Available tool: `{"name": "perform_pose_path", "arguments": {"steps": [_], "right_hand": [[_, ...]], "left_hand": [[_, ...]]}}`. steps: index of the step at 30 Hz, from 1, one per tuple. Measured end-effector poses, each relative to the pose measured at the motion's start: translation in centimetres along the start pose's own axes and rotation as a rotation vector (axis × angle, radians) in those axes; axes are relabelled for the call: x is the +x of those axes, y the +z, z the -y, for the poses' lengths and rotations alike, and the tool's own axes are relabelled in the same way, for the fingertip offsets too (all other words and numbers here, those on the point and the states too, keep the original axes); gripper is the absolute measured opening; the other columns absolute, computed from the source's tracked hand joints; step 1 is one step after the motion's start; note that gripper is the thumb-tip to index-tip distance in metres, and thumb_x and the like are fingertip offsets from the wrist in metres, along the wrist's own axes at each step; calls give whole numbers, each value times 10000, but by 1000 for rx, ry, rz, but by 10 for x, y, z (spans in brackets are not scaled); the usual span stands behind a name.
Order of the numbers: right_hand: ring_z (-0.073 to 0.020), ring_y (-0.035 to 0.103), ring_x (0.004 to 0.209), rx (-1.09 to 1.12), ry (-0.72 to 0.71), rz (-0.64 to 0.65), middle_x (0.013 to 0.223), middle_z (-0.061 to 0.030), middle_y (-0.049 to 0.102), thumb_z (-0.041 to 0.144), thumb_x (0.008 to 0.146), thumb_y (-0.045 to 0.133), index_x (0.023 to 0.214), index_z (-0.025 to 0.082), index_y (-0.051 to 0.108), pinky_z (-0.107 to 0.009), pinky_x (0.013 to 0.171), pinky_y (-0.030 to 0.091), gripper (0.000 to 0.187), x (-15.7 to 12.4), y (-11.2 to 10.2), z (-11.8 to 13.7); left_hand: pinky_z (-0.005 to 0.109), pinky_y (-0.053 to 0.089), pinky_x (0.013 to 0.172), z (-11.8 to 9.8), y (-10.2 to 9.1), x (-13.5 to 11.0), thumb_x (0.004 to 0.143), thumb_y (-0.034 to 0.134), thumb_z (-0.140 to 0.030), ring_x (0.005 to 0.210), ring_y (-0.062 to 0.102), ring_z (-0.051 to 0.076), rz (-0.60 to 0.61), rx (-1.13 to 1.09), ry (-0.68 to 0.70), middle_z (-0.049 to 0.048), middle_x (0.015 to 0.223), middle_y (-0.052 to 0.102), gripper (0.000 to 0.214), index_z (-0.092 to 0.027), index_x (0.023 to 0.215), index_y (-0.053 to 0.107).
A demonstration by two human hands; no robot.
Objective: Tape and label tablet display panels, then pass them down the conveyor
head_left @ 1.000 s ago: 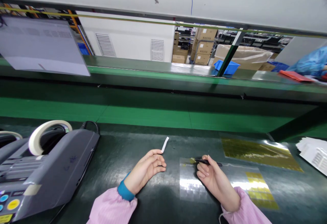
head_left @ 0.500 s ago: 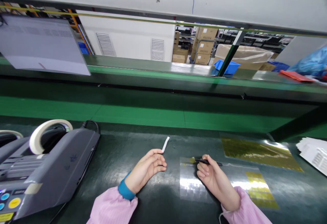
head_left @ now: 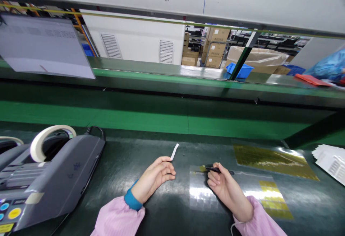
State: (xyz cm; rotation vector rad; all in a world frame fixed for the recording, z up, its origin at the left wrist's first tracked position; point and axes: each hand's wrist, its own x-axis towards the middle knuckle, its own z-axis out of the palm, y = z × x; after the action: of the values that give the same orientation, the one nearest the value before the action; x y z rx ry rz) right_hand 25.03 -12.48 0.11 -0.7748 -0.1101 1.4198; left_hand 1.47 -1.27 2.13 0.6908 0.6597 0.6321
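Note:
Between the thumb and forefinger of my left hand point(head_left: 157, 174), a short white strip point(head_left: 174, 152) is pinched at its lower end and points up and away. My right hand point(head_left: 225, 187) is closed around black tweezers point(head_left: 219, 170). At their tip is a small yellow film piece point(head_left: 202, 169); whether the tips grip it I cannot tell. Below this hand lies a clear backing sheet point(head_left: 198, 196) with yellow film squares point(head_left: 272, 198) along its right part. Behind it rests a larger amber film sheet point(head_left: 275, 160), flat on the dark bench.
At left stands a grey tape dispenser point(head_left: 59, 178) with a cream tape roll point(head_left: 36, 146) and a cable. White labelled sheets point(head_left: 331, 162) lie at the right edge. A green ledge point(head_left: 151, 71) runs across the back, with a blue bin point(head_left: 244, 70) and an orange-red item point(head_left: 312, 79) on it.
Nearly nothing differs. Both hands keep their places and grips; the view has shifted very slightly.

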Motion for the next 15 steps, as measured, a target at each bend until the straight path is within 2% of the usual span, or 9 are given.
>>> {"name": "perform_pose_path", "arguments": {"steps": [7, 15], "right_hand": [[-60, 283, 498, 53, 33, -38, 538, 98, 352, 362, 635, 954, 776, 186, 629, -195, 496, 308, 395, -1, 3, 2], [-58, 272, 495, 40, 33, -45, 533, 103, 336, 373, 614, 962, 766, 189, 631, -193, 498, 294, 408, -1, 4, 2]], "left_hand": [[345, 534, 775, 0, 0, 0, 785, 807, -301, 797, 679, 184, -5, 3, -3, 42, 832, 686, 347, -149, 1034, 620], [343, 536, 777, -1, 0, 0, 776, 819, -320, 799, 678, 181, -3, 9, -7, 39, 829, 688, 368, -151, 1032, 615]]}}
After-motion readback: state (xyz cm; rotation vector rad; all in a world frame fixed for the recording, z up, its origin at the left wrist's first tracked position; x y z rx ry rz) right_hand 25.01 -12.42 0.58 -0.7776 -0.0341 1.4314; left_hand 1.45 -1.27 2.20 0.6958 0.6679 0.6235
